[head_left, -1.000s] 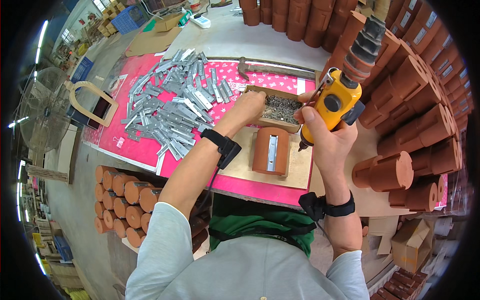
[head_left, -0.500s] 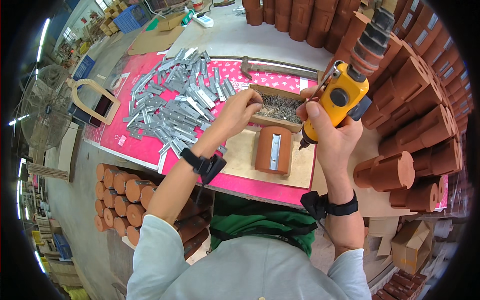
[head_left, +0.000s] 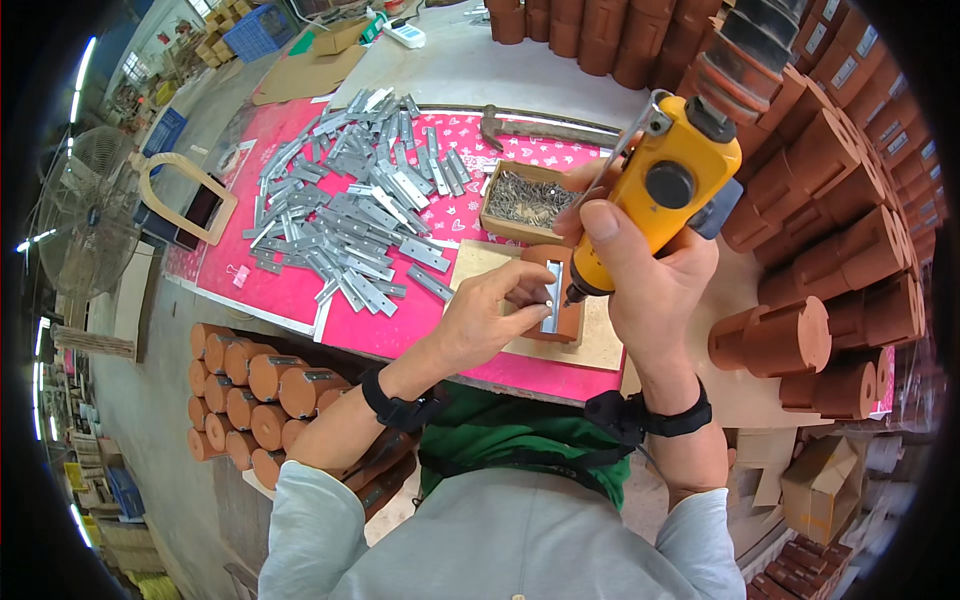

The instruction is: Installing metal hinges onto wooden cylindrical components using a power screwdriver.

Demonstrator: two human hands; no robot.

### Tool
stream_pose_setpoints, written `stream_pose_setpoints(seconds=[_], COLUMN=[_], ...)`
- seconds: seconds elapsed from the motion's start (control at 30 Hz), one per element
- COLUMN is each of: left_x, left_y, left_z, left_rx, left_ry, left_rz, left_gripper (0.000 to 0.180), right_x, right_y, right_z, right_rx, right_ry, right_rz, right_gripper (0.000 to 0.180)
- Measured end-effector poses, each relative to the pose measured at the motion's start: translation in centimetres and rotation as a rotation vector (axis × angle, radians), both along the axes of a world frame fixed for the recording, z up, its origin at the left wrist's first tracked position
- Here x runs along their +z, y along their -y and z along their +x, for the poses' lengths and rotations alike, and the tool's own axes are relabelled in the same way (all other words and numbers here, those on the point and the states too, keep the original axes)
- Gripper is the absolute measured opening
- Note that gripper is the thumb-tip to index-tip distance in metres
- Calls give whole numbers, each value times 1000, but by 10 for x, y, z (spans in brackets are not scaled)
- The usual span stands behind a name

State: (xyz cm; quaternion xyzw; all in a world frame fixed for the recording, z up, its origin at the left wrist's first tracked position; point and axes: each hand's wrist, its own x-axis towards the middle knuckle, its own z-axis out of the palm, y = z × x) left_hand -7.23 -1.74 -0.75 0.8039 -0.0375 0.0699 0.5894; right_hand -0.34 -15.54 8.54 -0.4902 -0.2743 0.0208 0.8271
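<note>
My right hand (head_left: 655, 285) grips a yellow electric screwdriver (head_left: 690, 165), its bit pointing down to the left beside a metal strip (head_left: 552, 320). That silver strip lies lengthwise on a reddish-brown cylinder (head_left: 571, 322), which rests on a pale wooden board (head_left: 600, 345). With thumb and fingers pinched, my left hand (head_left: 485, 312) holds a tiny screw at the strip's lower part; the fingers hide most of it. Just behind the cylinder stands a cardboard box (head_left: 515, 230) full of small screws.
A heap of metal strips (head_left: 350, 210) covers the pink tabletop's left side. Behind the box lies a hammer (head_left: 550, 129). Brown cylinders (head_left: 775, 335) crowd the right side, and more (head_left: 270, 385) are stacked at lower left. A fan (head_left: 95, 215) stands far left.
My left hand has moved from the screw box to the strip on the cylinder. The screwdriver has come left and nearer the strip. The screw box has shifted slightly left.
</note>
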Motion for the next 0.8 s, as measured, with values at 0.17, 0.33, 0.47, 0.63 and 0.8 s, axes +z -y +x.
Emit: stream_pose_setpoints(seconds=[0.17,0.33,0.47,0.63,0.8], left_x=[12,10,1,-5,-5], left_y=[5,7,6,7,8], left_z=[-3,-5,-7,-7,-5], left_rx=[-1,-23,9,19,70], left_ry=[-32,0,38,68,83], left_rz=[-19,-4,31,21,46], left_gripper=[28,33,29,27,26], right_x=[-4,-9,-9,-10,-12], right_y=[-4,-3,-4,-4,-5], right_z=[-3,-1,-1,-1,-2], right_rx=[-12,-41,-45,-41,-12], right_ry=[-17,138,137,135,130], right_rz=[0,-149,-146,-150,-119], right_gripper=[30,38,37,35,32])
